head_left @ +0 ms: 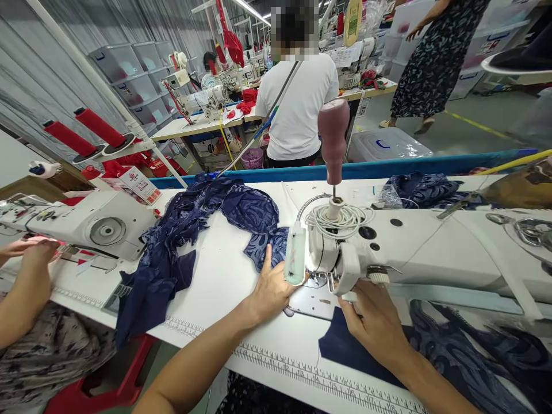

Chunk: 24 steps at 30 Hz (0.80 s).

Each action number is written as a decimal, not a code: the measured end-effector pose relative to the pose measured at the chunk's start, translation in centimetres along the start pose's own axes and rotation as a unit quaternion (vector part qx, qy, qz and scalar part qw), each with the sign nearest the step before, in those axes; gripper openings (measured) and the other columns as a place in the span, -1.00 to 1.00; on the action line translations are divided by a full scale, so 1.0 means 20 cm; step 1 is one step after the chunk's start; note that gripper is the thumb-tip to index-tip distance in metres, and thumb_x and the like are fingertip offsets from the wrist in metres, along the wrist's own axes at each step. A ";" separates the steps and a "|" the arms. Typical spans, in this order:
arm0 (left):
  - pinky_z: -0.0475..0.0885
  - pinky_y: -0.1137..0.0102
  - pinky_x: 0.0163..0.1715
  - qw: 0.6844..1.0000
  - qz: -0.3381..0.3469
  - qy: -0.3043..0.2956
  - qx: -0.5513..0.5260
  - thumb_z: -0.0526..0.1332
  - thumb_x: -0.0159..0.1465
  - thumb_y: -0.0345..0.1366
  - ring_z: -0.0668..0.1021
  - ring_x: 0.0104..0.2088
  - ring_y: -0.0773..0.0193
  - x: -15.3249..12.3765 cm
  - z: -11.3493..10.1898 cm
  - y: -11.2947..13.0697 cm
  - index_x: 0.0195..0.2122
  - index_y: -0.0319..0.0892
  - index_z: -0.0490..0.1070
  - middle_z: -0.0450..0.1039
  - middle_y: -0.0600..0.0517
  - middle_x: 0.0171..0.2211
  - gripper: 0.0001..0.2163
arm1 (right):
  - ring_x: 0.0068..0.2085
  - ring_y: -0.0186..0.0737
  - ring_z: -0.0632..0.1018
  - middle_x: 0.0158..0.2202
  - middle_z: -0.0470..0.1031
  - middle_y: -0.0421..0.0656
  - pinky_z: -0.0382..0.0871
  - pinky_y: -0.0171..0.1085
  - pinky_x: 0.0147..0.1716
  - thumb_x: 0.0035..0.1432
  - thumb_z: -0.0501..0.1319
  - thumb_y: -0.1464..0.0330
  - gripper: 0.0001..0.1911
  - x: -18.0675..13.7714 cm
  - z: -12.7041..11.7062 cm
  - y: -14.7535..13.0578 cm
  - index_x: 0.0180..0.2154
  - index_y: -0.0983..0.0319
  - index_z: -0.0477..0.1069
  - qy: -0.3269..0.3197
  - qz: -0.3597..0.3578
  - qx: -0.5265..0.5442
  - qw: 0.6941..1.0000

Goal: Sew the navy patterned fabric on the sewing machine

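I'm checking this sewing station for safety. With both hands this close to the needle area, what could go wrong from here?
1. The left hand and right hand both lie right beside the presser foot of the sewing machine; a fingertip might slide under the needle.
2. The loose navy lace fabric is bunched behind the left hand and could drag or snag as it feeds.
3. A co-worker's hand works close by on the left, so bumping seems possible.

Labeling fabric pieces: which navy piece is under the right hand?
The plain navy piece at the table's near edge, below the right hand. The lace pile lies left, beyond the left hand.
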<state>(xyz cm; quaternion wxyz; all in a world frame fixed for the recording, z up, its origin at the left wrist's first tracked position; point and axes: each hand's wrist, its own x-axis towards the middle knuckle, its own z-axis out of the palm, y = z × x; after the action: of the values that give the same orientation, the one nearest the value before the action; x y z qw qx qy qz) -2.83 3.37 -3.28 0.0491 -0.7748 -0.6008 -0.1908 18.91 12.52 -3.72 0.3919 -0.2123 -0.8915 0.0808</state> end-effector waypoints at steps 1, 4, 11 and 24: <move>-0.30 -0.34 0.25 1.000 -0.003 -0.001 0.005 0.04 0.20 -0.61 0.50 -0.02 0.15 0.00 0.00 0.00 0.04 -0.07 0.40 0.54 0.03 -0.17 -0.55 | -0.30 -0.20 0.47 -0.36 0.42 -0.13 0.26 -0.24 -0.36 0.26 0.07 0.52 -0.88 0.00 0.00 0.00 -0.26 0.27 0.35 -0.001 -0.003 0.000 1.000; -0.24 -0.32 0.27 1.000 -0.015 -0.006 0.020 0.05 0.15 -0.62 0.48 0.01 0.14 0.01 -0.01 0.01 -0.01 -0.07 0.43 0.53 0.01 -0.18 -0.55 | -0.36 -0.22 0.45 -0.39 0.40 -0.14 0.25 -0.26 -0.41 0.26 0.07 0.53 -0.88 0.00 0.00 0.01 -0.27 0.27 0.36 -0.003 -0.002 -0.006 1.000; -0.10 -0.29 0.27 1.000 -0.022 -0.011 0.013 0.05 0.05 -0.63 0.47 0.00 0.11 0.02 -0.01 -0.01 -0.03 -0.09 0.43 0.51 -0.02 -0.14 -0.50 | -0.49 -0.26 0.40 -0.47 0.37 -0.18 0.18 -0.29 -0.55 0.29 0.01 0.50 -0.83 0.00 0.00 0.05 -0.28 0.27 0.36 -0.004 0.004 -0.025 1.000; 0.42 0.22 0.05 0.997 -0.073 0.024 0.013 0.08 0.35 -0.40 0.49 -0.08 0.17 0.00 -0.02 -0.03 -0.12 -0.20 0.41 0.46 -0.06 -0.15 -0.84 | -0.22 -0.16 0.52 -0.31 0.51 -0.12 0.41 -0.17 -0.22 0.30 0.12 0.47 -0.87 0.06 0.01 -0.03 -0.25 0.22 0.44 0.031 -0.062 0.011 0.998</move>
<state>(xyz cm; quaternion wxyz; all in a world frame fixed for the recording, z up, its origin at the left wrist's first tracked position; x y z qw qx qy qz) -3.48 3.36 -2.95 0.0595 -0.7230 -0.6571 -0.2048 17.74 12.53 -2.87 0.4262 -0.1551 -0.8893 0.0592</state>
